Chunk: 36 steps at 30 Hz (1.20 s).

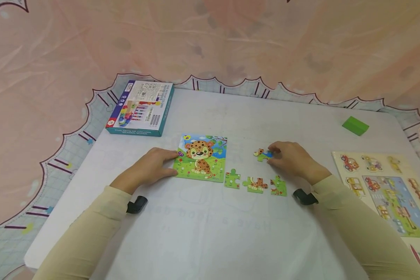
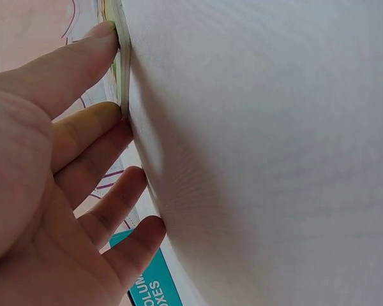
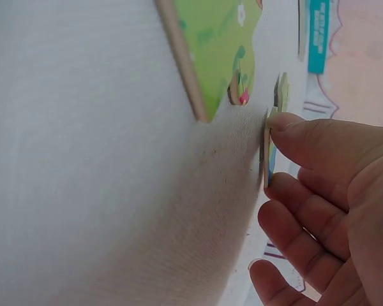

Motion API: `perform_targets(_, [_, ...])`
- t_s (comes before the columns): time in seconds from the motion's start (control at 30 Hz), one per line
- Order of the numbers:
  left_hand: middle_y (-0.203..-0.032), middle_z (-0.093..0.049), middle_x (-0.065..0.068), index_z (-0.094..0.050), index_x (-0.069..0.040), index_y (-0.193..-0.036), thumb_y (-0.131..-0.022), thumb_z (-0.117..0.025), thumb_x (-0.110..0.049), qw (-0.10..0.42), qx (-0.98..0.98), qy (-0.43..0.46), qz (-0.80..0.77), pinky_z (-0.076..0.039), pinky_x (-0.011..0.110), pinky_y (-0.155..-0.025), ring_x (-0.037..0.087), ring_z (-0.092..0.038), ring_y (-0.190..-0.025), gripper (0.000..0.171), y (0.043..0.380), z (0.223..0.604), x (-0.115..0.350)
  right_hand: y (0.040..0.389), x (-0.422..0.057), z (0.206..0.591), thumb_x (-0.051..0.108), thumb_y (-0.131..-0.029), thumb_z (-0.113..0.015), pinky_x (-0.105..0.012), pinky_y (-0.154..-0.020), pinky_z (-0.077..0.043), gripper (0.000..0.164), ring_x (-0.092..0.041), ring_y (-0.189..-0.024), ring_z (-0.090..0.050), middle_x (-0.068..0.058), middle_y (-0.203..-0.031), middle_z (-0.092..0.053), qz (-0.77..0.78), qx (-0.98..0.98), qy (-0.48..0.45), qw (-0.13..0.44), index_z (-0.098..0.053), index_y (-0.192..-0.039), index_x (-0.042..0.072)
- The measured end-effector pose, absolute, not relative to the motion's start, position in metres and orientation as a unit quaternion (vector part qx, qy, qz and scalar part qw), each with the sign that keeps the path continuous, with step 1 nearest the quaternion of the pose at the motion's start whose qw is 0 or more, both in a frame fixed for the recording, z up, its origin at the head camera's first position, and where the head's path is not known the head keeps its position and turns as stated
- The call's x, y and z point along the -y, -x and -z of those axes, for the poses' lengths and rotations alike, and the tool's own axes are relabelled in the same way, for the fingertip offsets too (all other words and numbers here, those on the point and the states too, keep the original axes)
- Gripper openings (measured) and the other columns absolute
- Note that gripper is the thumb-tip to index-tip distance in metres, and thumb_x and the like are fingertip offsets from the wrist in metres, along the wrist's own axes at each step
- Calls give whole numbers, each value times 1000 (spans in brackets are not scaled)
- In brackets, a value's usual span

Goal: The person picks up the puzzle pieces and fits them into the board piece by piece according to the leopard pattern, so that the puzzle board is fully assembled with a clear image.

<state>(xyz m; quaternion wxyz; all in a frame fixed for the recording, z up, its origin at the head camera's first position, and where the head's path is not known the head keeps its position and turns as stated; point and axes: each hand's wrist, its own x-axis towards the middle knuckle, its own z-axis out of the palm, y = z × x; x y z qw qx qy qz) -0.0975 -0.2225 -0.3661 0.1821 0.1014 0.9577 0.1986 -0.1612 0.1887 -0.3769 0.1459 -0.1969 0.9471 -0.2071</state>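
White-clothed table [image 1: 210, 233] against a pink drape, scalloped mat edge showing behind. At the centre, the leopard puzzle board [image 1: 201, 157], lying flat.

Left of the board: left hand [image 1: 150, 167], grip wide, fingers [image 2: 83, 57] straight and pressed against the board's side edge [image 2: 121, 64], holding nothing, only steadying.

Right of the board, a little apart: a single puzzle piece [image 1: 262, 154], flat on the cloth, under the fingertips of the right hand [image 1: 290, 159]. Grip narrow there, with the thumb on one thin edge of the piece [image 3: 270, 150] and a finger at the opposite edge, seemingly a light pinch.

In front of the board's right corner: three loose pieces [image 1: 255, 184] in a row. Behind and left of the board: a teal box [image 1: 140, 108]. Far right of the board: a green block [image 1: 355, 125] and a vehicle puzzle tray [image 1: 388, 190].

Judging the piece: light, thin, stiff, probably wood or thick card, with a smooth printed face. Not fragile, but hard to lift off soft cloth from above. Best taken by opposite edges between thumb and forefinger, away from the knobs, or tipped up on one edge first.
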Motion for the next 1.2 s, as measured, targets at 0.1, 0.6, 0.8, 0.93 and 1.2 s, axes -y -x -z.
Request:
perform_targets(0.1, [-148, -50, 16, -52, -4, -146, -91, -76, -26, 181, -958, -103, -199, -28, 56, -116, 40, -36, -140, 63, 98, 366, 223, 161, -188, 377, 21, -94, -71, -55, -104, -44, 44, -37, -117, -57, -19, -125, -65, 207, -947, 197, 146, -61, -129, -2])
perform_targets(0.6, [-148, -50, 16, -52, -4, -145, -91, -75, -25, 180, -956, -105, -207, -29, 56, -116, 40, -37, -140, 62, 98, 368, 224, 161, -180, 378, 21, -94, -71, -53, -102, -47, 43, -35, -116, -58, -18, -124, -65, 202, -946, 212, 140, -61, -129, -2])
perform_targets(0.8, [-148, -50, 15, -52, -4, -145, -91, -75, -25, 179, -956, -106, -207, -29, 55, -116, 40, -37, -140, 63, 97, 370, 224, 161, -171, 377, 23, -94, -71, -52, -103, -46, 44, -34, -116, -58, -16, -124, -66, 200, -944, 218, 145, -62, -130, -1])
perform_targets(0.93, [-148, -50, 15, -52, -4, -145, -91, -76, -25, 177, -956, -107, -208, -30, 55, -115, 39, -37, -139, 63, 97, 371, 224, 160, -165, 377, 23, -94, -72, -52, -103, -46, 43, -34, -117, -58, -16, -124, -66, 199, -944, 217, 146, -62, -130, 0])
perform_targets(1.2, [-148, -50, 15, -52, -5, -146, -91, -75, -26, 178, -957, -107, -202, -30, 56, -115, 39, -37, -140, 63, 97, 370, 224, 161, -154, 377, 23, -93, -73, -51, -103, -46, 43, -33, -116, -59, -15, -124, -67, 197, -942, 231, 143, -63, -129, 0])
